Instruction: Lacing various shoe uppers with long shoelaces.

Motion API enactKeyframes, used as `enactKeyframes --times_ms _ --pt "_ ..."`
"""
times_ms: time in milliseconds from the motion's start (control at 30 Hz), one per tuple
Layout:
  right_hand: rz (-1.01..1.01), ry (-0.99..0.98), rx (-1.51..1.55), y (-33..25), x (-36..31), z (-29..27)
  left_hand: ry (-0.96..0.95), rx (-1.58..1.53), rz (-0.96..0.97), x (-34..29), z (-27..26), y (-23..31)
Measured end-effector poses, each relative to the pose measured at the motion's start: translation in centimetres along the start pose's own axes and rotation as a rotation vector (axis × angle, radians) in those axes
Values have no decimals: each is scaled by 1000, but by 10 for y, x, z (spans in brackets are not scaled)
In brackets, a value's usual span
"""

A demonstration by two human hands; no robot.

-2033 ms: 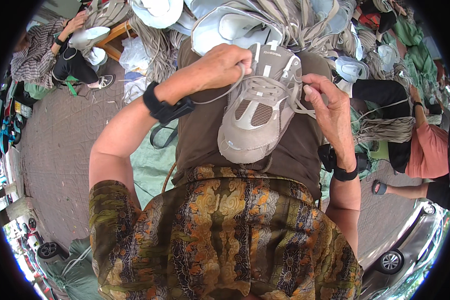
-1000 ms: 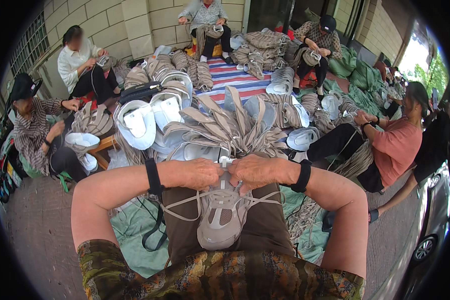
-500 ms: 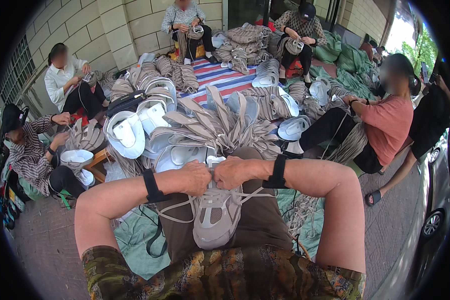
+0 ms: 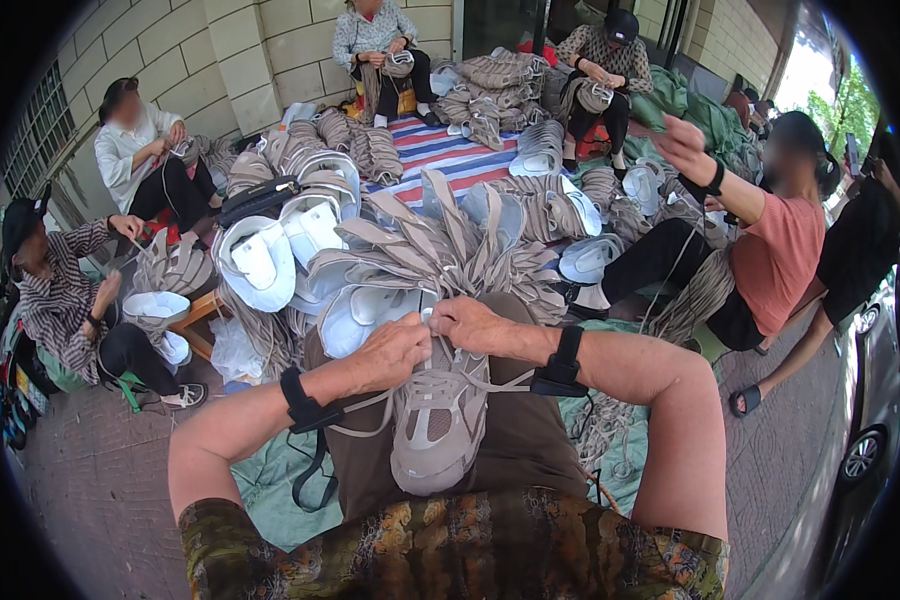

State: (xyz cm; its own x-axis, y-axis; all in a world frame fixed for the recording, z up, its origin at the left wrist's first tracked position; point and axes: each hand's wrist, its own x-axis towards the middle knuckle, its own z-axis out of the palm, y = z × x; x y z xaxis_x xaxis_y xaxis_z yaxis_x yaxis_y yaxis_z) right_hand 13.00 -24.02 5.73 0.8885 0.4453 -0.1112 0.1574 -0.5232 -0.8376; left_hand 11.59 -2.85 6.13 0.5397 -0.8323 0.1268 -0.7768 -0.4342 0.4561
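A grey-beige shoe upper (image 4: 436, 430) lies on my lap, toe toward me, with mesh panels on its toe. Loose shoelace (image 4: 510, 386) spreads out from both its sides. At the collar end of the lacing, my left hand (image 4: 398, 352) is closed, thumb and fingers pinched together on the lace. Close beside it, my right hand (image 4: 468, 325) is closed in a pinch on the lace too. Both fingertips are partly hidden. A pale bit of the tongue shows between the hands. Just beyond them fans a heap of similar uppers (image 4: 440, 240).
Several people sit around with uppers in their hands, one in a salmon top (image 4: 785, 250) at right. White-lined uppers (image 4: 255, 262) stand stacked at left. A striped sheet (image 4: 435, 155) covers the ground ahead. Bundled laces (image 4: 610, 435) lie on green cloth by my right knee.
My hands have shifted slightly apart and my left hand has turned, its back now facing up more. The person at right has raised an arm.
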Motion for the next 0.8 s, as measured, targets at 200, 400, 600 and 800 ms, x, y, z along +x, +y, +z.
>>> enactKeyframes --times_ms 200,400,600,800 --pt "-309 112 -348 -22 -8 6 148 -172 285 -36 29 56" --pt "-634 -56 -65 -125 24 91 -47 -163 374 -38 48 103" --pt "-680 -533 557 -241 13 170 -61 -351 528 -26 62 145" --pt "-908 -244 54 -188 8 107 44 -576 580 -37 1 177"
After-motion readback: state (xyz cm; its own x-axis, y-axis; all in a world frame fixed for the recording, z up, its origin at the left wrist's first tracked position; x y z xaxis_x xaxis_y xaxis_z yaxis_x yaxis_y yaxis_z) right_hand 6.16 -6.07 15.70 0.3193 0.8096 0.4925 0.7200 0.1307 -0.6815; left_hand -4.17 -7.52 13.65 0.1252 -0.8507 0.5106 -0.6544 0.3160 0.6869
